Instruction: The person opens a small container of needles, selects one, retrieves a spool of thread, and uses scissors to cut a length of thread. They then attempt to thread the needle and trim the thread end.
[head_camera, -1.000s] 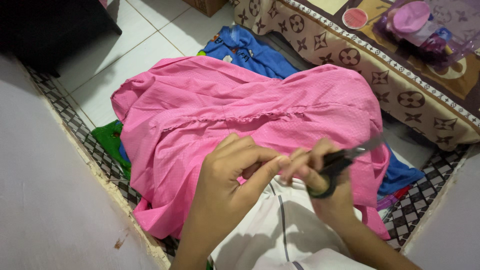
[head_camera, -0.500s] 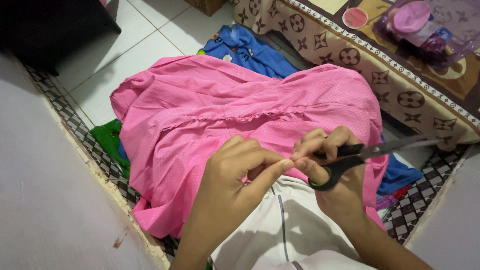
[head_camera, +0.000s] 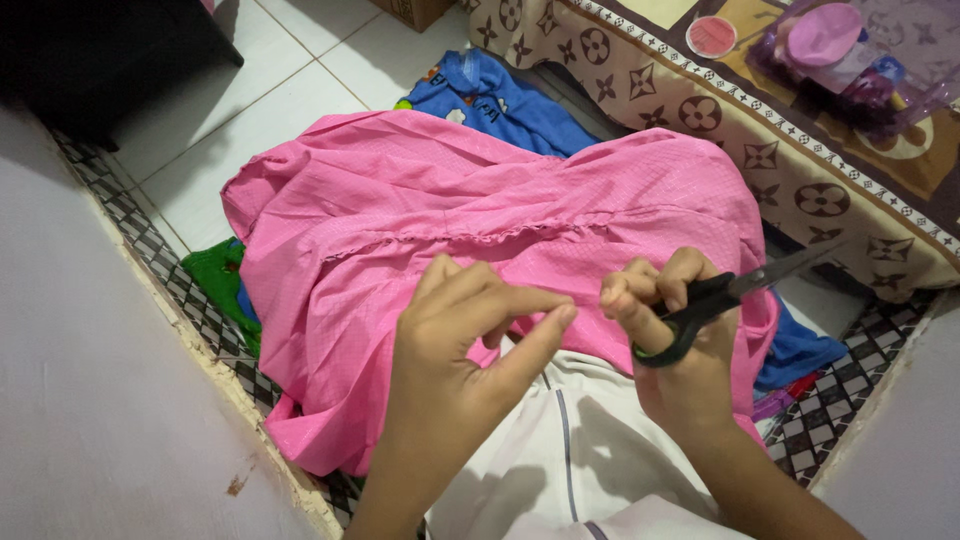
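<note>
We see pink garment (head_camera: 420, 210) spread crumpled over lap, gathered seam running from 9 toward 3 o'clock across middle. Black-handled scissors (head_camera: 715, 300) at 3 o'clock over its edge, blades seemingly shut, tips pointing toward 2 o'clock.

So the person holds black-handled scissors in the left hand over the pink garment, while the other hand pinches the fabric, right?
Not quite: the head view shows the black-handled scissors in the right hand, not the left. The left hand does the pinching at the pink garment.
</note>
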